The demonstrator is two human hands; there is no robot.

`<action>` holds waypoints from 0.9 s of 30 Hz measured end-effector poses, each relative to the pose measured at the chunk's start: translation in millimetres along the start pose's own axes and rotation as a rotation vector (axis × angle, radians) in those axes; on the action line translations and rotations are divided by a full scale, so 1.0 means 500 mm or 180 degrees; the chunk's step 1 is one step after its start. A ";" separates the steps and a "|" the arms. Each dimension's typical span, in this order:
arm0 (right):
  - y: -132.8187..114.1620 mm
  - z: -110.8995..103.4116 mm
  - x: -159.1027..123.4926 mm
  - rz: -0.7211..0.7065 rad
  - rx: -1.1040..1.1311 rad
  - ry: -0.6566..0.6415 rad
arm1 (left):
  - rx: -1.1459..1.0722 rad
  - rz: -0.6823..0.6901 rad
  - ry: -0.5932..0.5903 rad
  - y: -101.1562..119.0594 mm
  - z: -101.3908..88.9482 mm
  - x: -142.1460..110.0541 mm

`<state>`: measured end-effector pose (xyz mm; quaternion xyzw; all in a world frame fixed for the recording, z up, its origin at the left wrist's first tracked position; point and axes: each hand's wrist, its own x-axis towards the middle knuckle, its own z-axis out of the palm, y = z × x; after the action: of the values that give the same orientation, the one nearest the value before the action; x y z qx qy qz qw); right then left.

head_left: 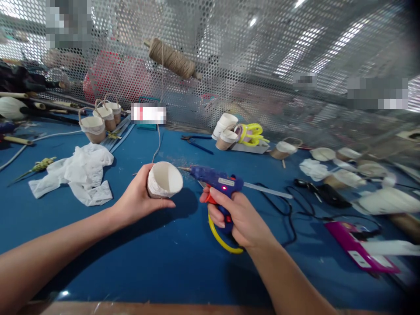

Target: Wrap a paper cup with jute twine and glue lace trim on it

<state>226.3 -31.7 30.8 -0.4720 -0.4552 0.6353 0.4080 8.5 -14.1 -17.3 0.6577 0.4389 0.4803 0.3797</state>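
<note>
My left hand (139, 197) is wrapped round a small white paper cup (165, 180), its mouth tilted toward me and its outside covered with a pale textured band. A blue hot glue gun (213, 178) is gripped in my right hand (238, 214), fingers at the orange trigger. Its red light is lit, and its metal nozzle points at the cup's rim from the right. A clear glue stick (267, 189) sticks out of the gun's rear. Left of the cup lies a crumpled piece of white lace (77, 173).
Several small cups with twine handles (93, 128) stand at the back left. Blue-handled pliers (198, 142) and yellow-handled scissors (252, 134) lie behind the gun. A twine spool (172, 59) hangs on the perforated metal screen. Black cords and a magenta power strip (361, 249) are at right.
</note>
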 end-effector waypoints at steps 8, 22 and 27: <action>0.008 0.015 0.003 0.0117 0.0495 -0.0058 | -0.0167 -0.0109 -0.0114 0.017 0.004 -0.005; -0.004 -0.002 -0.007 -0.0095 -0.0158 -0.0117 | -0.0336 -0.0205 -0.0118 0.016 0.000 0.000; 0.003 0.002 -0.005 -0.0037 -0.0205 -0.0151 | -0.0682 -0.0291 -0.0236 0.018 0.002 -0.002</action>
<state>225.6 -34.5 29.8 -0.4670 -0.4877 0.6289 0.3853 11.4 -17.9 -9.7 0.6099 0.4003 0.4820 0.4853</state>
